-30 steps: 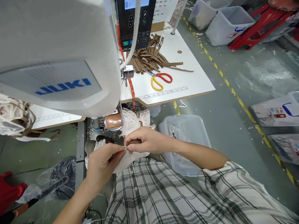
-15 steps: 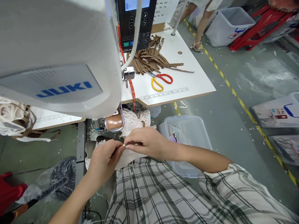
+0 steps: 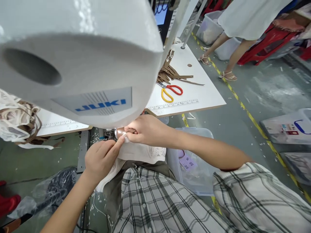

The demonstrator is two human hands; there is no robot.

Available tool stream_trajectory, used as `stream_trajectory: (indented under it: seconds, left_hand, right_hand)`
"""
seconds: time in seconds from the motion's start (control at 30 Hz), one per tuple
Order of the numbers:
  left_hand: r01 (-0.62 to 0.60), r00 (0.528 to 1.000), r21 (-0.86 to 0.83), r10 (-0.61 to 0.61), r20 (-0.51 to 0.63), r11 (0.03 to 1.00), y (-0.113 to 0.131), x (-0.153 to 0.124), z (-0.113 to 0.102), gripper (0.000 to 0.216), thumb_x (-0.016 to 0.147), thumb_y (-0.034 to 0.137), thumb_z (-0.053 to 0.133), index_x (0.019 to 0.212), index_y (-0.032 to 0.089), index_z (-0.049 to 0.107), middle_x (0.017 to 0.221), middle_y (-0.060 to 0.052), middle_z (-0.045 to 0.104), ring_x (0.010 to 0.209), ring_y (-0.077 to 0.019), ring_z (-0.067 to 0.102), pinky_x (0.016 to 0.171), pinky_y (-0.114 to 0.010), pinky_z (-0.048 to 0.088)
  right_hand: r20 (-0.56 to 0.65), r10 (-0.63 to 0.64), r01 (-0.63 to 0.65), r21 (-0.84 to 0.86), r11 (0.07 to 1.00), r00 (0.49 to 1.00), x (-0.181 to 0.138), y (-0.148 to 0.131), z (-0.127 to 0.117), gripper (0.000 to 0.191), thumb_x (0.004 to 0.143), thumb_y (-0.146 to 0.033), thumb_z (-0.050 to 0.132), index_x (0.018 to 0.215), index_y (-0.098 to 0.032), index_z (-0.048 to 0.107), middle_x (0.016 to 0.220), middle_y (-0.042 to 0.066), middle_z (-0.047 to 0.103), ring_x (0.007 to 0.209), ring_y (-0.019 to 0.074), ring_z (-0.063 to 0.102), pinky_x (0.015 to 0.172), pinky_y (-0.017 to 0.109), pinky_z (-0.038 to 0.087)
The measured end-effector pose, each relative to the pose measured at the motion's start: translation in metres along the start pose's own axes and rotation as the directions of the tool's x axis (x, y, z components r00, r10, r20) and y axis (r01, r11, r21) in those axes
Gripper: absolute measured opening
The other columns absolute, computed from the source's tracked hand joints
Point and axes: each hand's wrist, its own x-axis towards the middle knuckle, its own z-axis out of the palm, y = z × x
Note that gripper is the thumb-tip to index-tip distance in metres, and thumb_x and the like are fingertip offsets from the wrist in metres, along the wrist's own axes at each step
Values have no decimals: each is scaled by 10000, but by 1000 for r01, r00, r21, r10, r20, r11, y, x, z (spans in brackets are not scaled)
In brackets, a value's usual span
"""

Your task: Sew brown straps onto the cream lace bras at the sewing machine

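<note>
Two-handed pinch: your left hand and right hand meet at fingertips on small white fabric end, neither nearer. White lace-trimmed garment lies just toward you, long axis side to side; fabric end's own axis too small to tell.

Bright, whitish light fills the frame fairly evenly and seems to fall from above. Speckled glare sits on top of the white machine head at upper left, while its front below is in soft grey shade. The desk right of centre looks nearly washed out; the floor shines in pale patches at far right. A screen glows blue at top centre. Wide-angle stretch swells the plaid sleeve at lower right. Detail between the fingertips is too small to read.
</note>
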Motion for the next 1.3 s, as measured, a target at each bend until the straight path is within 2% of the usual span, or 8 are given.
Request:
stream_trajectory:
  seconds: [0.33,0.5,0.63,0.83,1.0,1.17,1.23,1.3]
  left_hand:
    - [-102,994,14,101,41,995,-13,7,3,485,827,41,596,1297,161,565,709,-3,612,611,-149,532,595,-294,354]
    - [12,980,162,-43,193,987,3,23,-6,301,903,133,520,1180,185,624,557,39,477,518,-146,443,501,-307,232]
    - [93,960,157,-131,247,983,10,30,-12,284,923,139,477,1162,179,626,554,36,481,519,-144,452,490,-310,202]
    - [-129,951,-19,129,281,991,-22,20,-7,422,893,45,430,1251,202,589,597,29,509,531,-148,434,531,-303,254]
    - [-151,935,56,124,333,987,-22,27,-7,433,870,36,438,1219,225,609,555,39,465,484,-148,388,497,-315,197]
    - [-2,938,148,-49,342,989,6,36,-15,357,885,75,430,1162,205,614,518,48,453,458,-134,413,460,-302,161]
    - [5,938,192,-71,340,981,14,39,-17,346,888,83,431,1169,182,607,511,49,449,446,-131,417,452,-303,158]
    - [0,933,231,-83,350,973,21,41,-18,358,882,85,440,1201,151,588,526,45,466,448,-132,438,449,-302,180]
  right_hand:
    - [-3,22,-22,-57,998,1000,-1,-3,-1,223,867,-189,512,655,-149,562,652,-8,521,563,93,339,554,278,236]
    - [-282,-119,55,-223,973,952,-20,8,26,247,956,-314,506,1095,-195,673,1066,94,618,984,205,536,848,346,426]
    - [-485,-160,14,-290,957,860,-32,15,48,235,920,-286,566,1113,-294,701,1195,80,568,1188,245,462,1036,458,374]
    - [-564,-139,-20,-267,964,814,-31,17,54,225,901,-247,580,1054,-282,741,927,53,623,932,198,540,898,381,447]
    - [-509,-42,5,-73,997,860,-34,21,59,246,951,-253,517,1116,-245,699,871,37,616,833,150,583,740,290,479]
    - [-410,240,-54,415,908,880,-44,28,77,593,924,-337,581,1451,-239,326,1199,99,550,696,96,595,523,228,495]
    - [-448,207,-26,377,926,870,-45,28,75,520,923,-291,563,1413,-246,396,1302,125,511,807,129,621,596,265,540]
    - [-475,115,18,267,964,872,-42,28,68,398,920,-230,535,1318,-239,531,1343,121,505,1080,203,591,833,358,555]
